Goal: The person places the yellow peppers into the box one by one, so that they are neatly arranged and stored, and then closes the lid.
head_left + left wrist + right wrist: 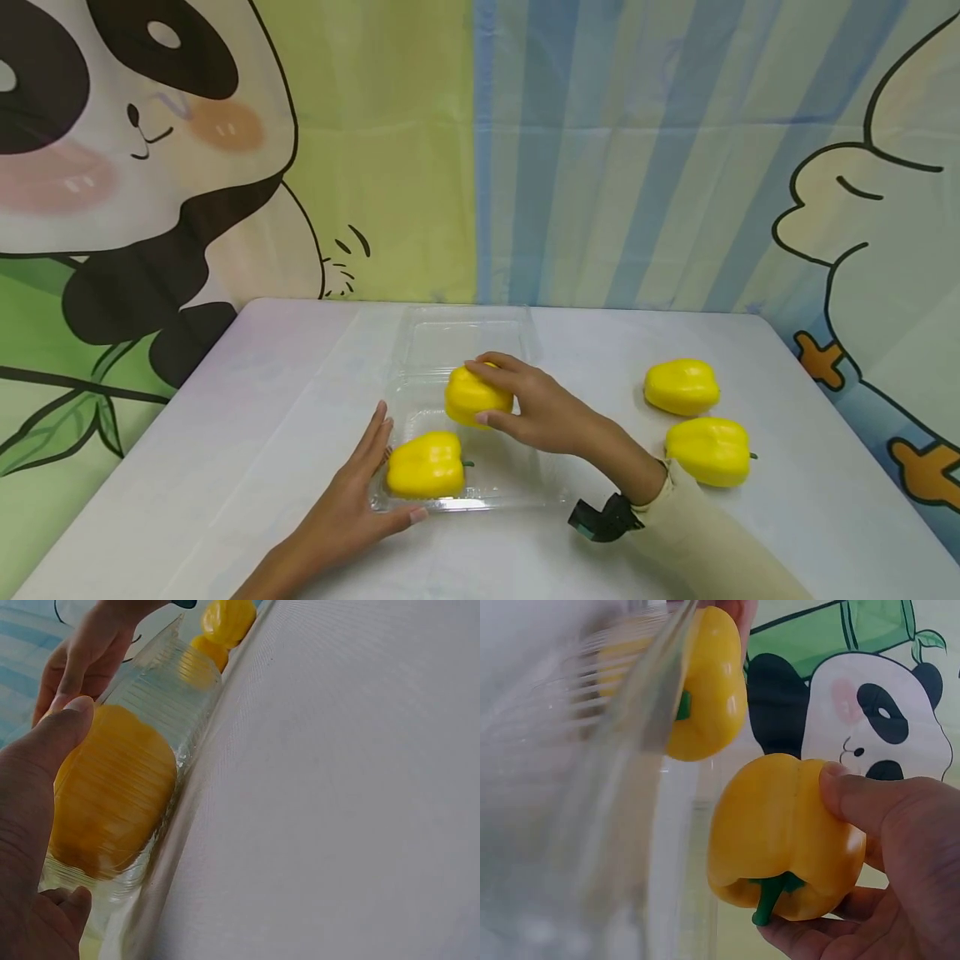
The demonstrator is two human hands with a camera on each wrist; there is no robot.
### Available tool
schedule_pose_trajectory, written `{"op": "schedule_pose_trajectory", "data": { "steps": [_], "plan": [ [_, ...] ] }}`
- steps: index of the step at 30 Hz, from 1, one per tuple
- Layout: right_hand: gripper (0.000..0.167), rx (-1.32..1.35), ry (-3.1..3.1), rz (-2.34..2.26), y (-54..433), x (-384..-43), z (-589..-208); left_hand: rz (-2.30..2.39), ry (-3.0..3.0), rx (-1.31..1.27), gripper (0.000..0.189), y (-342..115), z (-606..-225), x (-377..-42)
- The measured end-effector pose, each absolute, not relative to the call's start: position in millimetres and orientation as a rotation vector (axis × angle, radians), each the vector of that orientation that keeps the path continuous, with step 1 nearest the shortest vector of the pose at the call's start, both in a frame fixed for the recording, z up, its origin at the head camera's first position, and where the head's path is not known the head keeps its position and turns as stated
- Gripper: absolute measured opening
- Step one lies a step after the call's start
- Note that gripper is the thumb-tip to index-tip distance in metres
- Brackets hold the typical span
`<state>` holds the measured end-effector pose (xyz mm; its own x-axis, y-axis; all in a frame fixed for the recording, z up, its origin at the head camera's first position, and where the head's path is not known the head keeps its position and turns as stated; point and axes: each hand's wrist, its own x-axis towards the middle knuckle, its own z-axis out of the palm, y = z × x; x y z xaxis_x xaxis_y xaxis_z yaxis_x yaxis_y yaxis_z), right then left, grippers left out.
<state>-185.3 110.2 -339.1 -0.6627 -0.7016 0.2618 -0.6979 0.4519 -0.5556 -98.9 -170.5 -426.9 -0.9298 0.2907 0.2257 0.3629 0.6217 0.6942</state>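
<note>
My right hand [536, 404] holds a yellow bell pepper [468, 397] over the clear plastic container [510, 477], thumb on one side and fingers on the other. The right wrist view shows this held pepper [780, 832] with its green stem pointing down. Another yellow bell pepper [426, 465] lies in the container's near left corner, seen through the ribbed wall in the left wrist view. My left hand [352, 487] rests against that corner, its fingers extended along the left side and its thumb along the front edge.
Two more yellow bell peppers, a farther one [681, 387] and a nearer one [708, 452], lie on the white table [247, 467] at the right. The container's lid [468, 337] lies folded back behind it. A cartoon-printed curtain [615, 150] hangs behind the table.
</note>
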Motion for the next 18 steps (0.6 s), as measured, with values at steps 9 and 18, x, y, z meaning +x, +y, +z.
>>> {"op": "schedule_pose_trajectory", "data": {
  "steps": [9,18],
  "plan": [
    [0.058,-1.259,2.654,-0.87,93,-187,-333,-1.249,-2.76,-0.557,0.113,-170,-428,-100],
    [0.058,-1.284,2.622,-0.895,82,-195,-325,-1.227,-2.733,-0.571,0.114,-171,-428,-100]
  ]
}}
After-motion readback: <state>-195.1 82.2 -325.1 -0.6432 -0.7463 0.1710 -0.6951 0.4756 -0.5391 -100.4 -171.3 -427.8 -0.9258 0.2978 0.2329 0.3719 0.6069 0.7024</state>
